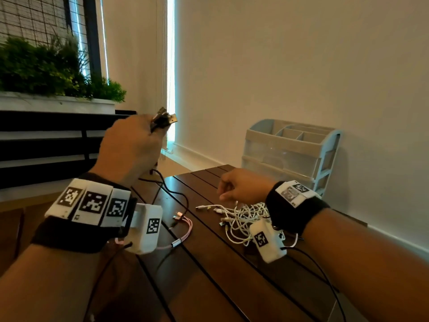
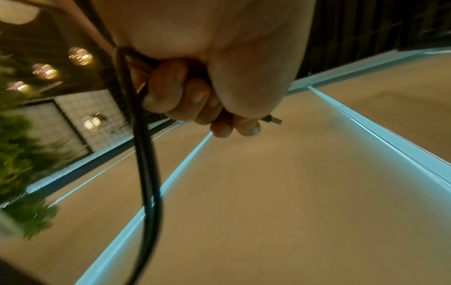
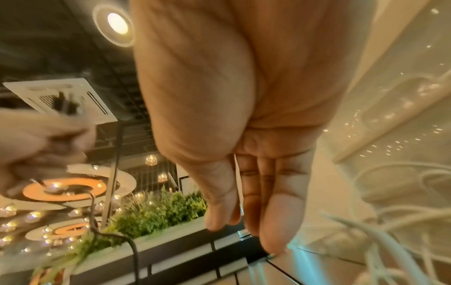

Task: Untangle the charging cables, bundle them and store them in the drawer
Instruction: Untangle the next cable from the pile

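Note:
My left hand (image 1: 132,145) is raised above the table's left end and grips a black cable (image 1: 162,119) in a fist, with USB plugs sticking out on top. In the left wrist view the fingers (image 2: 185,96) curl round the black cable (image 2: 144,154), which hangs down in a loop. My right hand (image 1: 236,187) hovers just above a tangle of white cables (image 1: 241,217) and holds nothing. Its fingers (image 3: 268,192) look nearly straight in the right wrist view. A pink multi-plug cable (image 1: 185,228) lies on the table between my hands.
A pale plastic drawer organiser (image 1: 290,154) with drawers shut stands against the wall at the far right of the dark slatted wooden table (image 1: 209,275). A planter with green foliage (image 1: 46,73) sits on a ledge to the left. The wall runs close along the table's right side.

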{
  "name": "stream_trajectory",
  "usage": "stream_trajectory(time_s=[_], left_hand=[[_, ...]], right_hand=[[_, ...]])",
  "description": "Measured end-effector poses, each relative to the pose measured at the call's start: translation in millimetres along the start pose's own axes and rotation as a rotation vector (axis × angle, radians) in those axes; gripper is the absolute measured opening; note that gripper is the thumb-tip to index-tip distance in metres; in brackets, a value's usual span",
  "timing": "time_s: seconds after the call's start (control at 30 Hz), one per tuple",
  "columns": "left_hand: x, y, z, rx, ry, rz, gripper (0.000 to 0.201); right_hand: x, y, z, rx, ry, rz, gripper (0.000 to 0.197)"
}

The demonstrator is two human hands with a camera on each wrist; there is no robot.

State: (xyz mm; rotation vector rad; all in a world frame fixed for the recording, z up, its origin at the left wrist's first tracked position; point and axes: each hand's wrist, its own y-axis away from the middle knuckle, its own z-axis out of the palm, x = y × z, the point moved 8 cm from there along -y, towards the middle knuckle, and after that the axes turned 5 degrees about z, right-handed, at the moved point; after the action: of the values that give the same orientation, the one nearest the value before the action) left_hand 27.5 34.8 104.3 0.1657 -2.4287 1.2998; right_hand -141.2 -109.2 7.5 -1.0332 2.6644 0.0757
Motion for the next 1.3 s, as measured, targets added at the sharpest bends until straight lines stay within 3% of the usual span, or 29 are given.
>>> stream_trajectory(time_s=[0.1, 0.17, 0.33, 0.43, 0.6, 0.73, 0.83, 0.9, 1.1, 1.3], left_hand=[[21.2, 5.1, 1.1, 0.002, -0.192, 0.116, 0.036], [24.4, 9.1, 15.6, -0.072, -0.267, 0.131, 0.034], [-0.3, 16.2, 56.9, -0.305, -0.267, -0.022, 0.033], [-9.4, 18.4, 62.9, -0.302, -0.265, -0.076, 0.032], [-12.4, 18.0, 63.4, -0.288, -0.247, -0.105, 0.029], [-13.6, 17.7, 64.9, -0.296, -0.24, -0.108, 0.033], [-13.0, 18.5, 67.4, -0.313, -0.231, -0.099, 0.035], [-11.9, 18.5, 67.2, -0.31, -0.226, -0.095, 0.036], [-9.8, 19.8, 69.1, -0.329, -0.166, -0.1, 0.036], [-13.5, 27.2, 91.0, -0.431, 0.216, -0.2, 0.038]], right_hand=[[8.5, -19.4, 19.0, 0.003, 0.102, 0.041, 0.017], [12.4, -34.0, 35.4, -0.029, 0.195, 0.099, 0.019], [29.2, -67.4, 69.7, -0.138, 0.409, 0.235, 0.028], [41.1, -83.3, 81.3, -0.154, 0.458, 0.272, 0.04], [61.0, -97.0, 94.5, -0.24, 0.592, 0.326, 0.04], [66.9, -106.0, 90.8, -0.225, 0.528, 0.363, 0.047], [70.1, -117.4, 96.8, -0.22, 0.562, 0.3, 0.02], [76.2, -120.4, 99.6, -0.207, 0.58, 0.299, 0.023], [46.4, -79.6, 74.2, -0.152, 0.327, 0.27, 0.033], [44.4, -49.4, 13.0, 0.077, -0.243, 0.265, 0.018]])
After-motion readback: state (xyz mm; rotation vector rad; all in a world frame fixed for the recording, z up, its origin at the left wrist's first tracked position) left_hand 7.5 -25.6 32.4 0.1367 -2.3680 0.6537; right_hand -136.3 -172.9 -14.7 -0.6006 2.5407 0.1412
